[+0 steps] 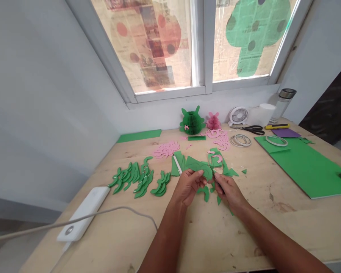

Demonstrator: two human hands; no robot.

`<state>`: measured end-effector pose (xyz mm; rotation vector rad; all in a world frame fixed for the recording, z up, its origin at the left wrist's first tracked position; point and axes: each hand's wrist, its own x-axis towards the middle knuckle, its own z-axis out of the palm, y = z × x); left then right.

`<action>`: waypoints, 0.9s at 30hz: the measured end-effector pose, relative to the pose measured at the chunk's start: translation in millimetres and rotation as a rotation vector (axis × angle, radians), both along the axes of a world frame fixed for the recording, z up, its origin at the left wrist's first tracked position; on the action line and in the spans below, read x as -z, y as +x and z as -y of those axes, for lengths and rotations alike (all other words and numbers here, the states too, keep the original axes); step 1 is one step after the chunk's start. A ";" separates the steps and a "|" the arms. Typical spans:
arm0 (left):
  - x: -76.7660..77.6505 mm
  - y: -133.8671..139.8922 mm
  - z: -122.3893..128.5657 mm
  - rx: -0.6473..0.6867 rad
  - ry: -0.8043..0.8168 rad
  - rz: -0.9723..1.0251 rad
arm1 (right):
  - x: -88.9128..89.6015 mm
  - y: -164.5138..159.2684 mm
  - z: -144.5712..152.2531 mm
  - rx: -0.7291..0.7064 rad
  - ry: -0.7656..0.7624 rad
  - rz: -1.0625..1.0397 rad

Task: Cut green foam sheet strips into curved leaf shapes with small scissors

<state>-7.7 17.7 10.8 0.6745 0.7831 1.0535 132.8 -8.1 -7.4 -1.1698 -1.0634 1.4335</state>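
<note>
Two papered windowpanes (153, 45) overlook a wooden table (213, 239).

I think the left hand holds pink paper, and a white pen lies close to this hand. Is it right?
Not quite: the paper in the left hand is green, as the head view shows. The white pen does lie close.
</note>
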 end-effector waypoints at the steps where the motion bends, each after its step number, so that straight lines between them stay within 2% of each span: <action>1: 0.0 -0.5 -0.2 -0.011 -0.002 0.002 | -0.3 0.3 0.3 -0.008 -0.003 -0.009; 8: 0.6 -1.2 -0.2 -0.034 0.008 0.008 | -0.8 3.4 2.3 -0.100 -0.063 -0.170; 17: 0.0 -3.5 0.8 0.070 0.052 -0.015 | -1.1 4.3 3.6 -0.234 -0.105 -0.227; 27: -4.4 -3.9 2.0 0.155 0.107 -0.020 | 1.3 3.9 2.0 -0.222 -0.066 -0.204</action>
